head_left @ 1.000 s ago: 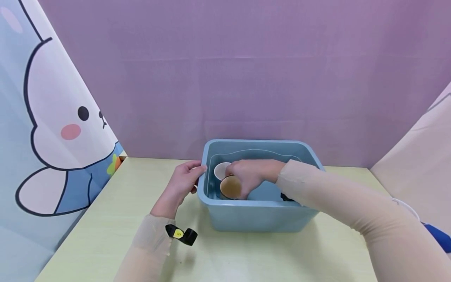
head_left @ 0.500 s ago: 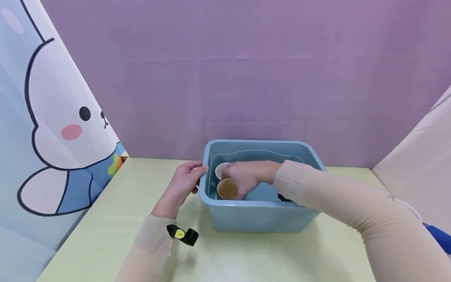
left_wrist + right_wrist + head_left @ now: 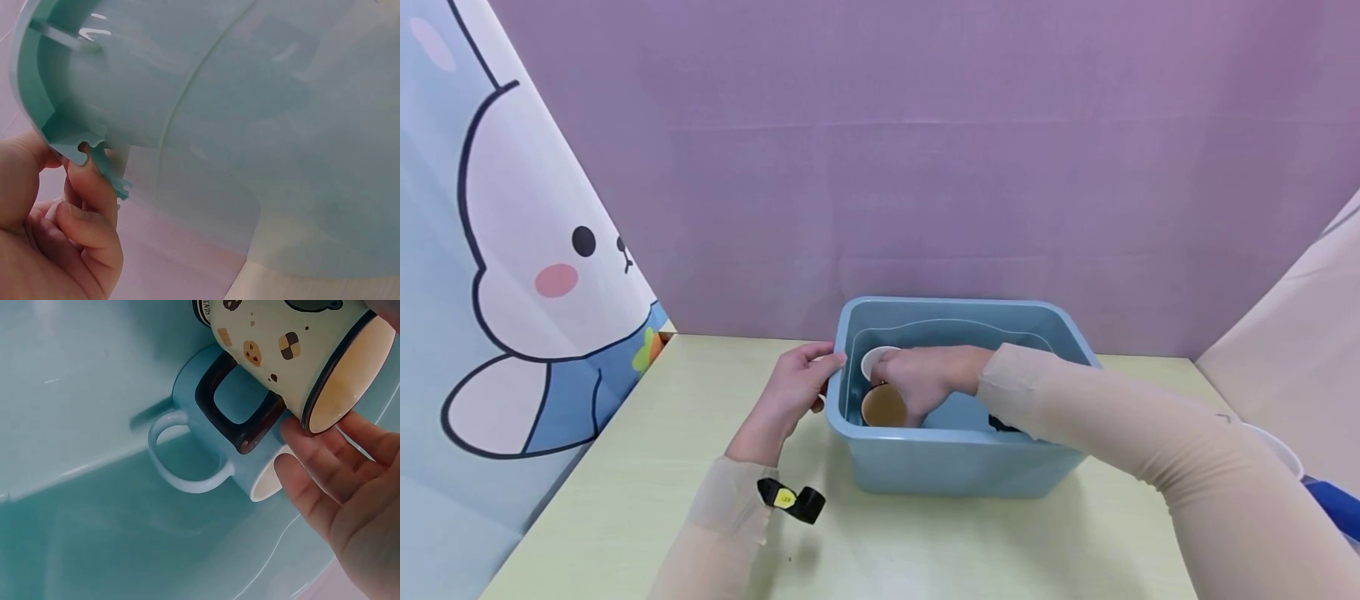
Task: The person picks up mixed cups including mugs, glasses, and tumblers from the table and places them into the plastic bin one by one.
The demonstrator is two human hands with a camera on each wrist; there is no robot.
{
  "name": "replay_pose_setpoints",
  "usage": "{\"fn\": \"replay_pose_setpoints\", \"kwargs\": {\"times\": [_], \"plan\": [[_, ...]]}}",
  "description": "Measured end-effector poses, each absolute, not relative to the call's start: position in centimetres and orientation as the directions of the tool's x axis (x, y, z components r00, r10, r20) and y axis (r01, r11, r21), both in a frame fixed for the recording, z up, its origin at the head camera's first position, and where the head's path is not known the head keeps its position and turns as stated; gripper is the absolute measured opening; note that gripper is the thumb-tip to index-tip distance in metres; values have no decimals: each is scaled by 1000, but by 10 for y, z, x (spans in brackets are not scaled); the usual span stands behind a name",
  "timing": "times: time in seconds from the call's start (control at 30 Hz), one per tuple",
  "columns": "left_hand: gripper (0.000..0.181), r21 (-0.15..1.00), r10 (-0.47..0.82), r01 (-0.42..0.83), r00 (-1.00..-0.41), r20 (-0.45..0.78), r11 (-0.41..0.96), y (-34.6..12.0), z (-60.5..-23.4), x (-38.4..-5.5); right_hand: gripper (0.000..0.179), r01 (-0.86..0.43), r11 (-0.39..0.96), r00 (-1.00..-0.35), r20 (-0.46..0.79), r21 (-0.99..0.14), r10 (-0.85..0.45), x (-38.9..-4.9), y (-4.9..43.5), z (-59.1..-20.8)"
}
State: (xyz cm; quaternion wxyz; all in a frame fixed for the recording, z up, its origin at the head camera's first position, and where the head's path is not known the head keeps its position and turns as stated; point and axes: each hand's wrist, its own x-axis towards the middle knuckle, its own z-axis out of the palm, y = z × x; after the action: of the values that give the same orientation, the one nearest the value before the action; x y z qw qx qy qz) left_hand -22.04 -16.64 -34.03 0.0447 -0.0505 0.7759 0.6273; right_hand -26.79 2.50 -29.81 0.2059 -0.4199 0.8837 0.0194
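A light blue plastic bin (image 3: 955, 462) stands on the table. My left hand (image 3: 790, 392) grips its left rim, with thumb above and curled fingers below in the left wrist view. Inside the bin, my right hand (image 3: 928, 379) holds a cream mug (image 3: 269, 356) by its rim. That mug has a dark rim, a dark brown handle, cookie pictures and a tan inside (image 3: 883, 406). Beside it is a light blue mug (image 3: 206, 419) with a white inside (image 3: 877, 360). In the head view my right hand partly covers both mugs.
The pale table (image 3: 925, 550) extends around the bin. A purple cloth (image 3: 880, 167) hangs behind it, and a cartoon-print cloth (image 3: 535, 250) hangs at the left. A blue object (image 3: 1333, 507) and a white curved edge (image 3: 1277, 450) show at the far right, past my right sleeve.
My right hand has shifted the cream mug slightly left inside the bin. My left hand stays on the rim. The whole head view has drifted a little.
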Motion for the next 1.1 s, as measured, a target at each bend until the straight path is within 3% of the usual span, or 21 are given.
{"fn": "replay_pose_setpoints", "kwargs": {"times": [0.7,1.1], "plan": [[37,968,-17,-134,-991,-133,213,-167,-340,-217,70,-759,640,-564,-367,-123,-740,-263,15,-302],[36,967,-21,-136,-991,-135,217,-168,-341,-218,79,-759,640,-554,-397,-120,-732,-265,16,-299]]}}
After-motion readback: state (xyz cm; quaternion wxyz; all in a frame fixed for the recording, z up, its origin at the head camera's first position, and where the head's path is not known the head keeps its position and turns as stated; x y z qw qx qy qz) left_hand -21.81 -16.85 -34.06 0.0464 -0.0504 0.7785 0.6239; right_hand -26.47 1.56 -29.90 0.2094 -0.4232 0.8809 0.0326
